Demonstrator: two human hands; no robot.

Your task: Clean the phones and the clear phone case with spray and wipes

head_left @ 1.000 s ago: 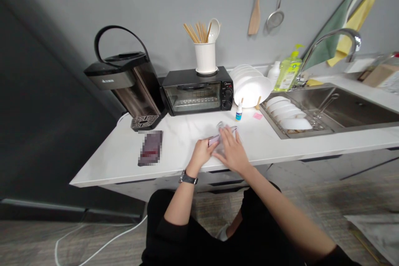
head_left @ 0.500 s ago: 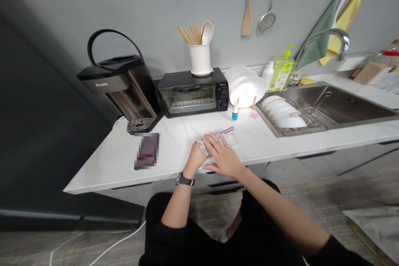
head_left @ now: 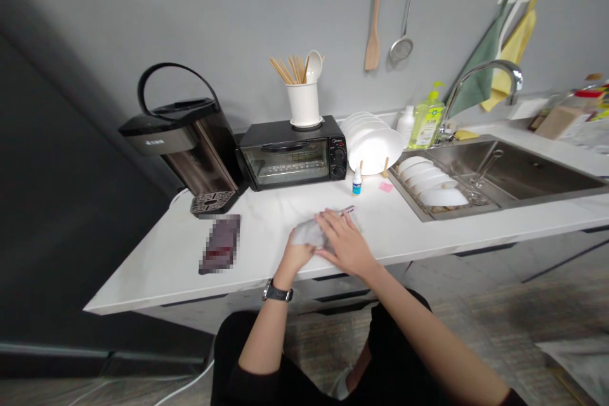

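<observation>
A pale grey-white cloth or tissue [head_left: 305, 233] lies bunched between my hands, near the counter's front edge. My left hand [head_left: 297, 252], with a watch on its wrist, is closed on it. Over the right end of the cloth rests my right hand [head_left: 348, 242], fingers stretched out and flat. Partly under those fingers, a clear flat piece with dark purple marks [head_left: 351, 209] sticks out; most of it is covered, so its kind cannot be made out. Just beyond stand a small white bottle with a blue label [head_left: 356, 184] and a pink slip [head_left: 386, 187].
A dark blurred flat object [head_left: 221, 245] lies left on the white counter [head_left: 157, 266]. Behind are a water dispenser [head_left: 204, 152], a toaster oven [head_left: 290, 158], a utensil cup [head_left: 303, 103] and racked plates [head_left: 375, 149]. At right, bowls [head_left: 431, 183] sit by the sink [head_left: 537, 168].
More of the grey-white cloth shows between my hands, and my left hand has opened out somewhat around it. The right hand stays on top. The whole view has shifted slightly.
</observation>
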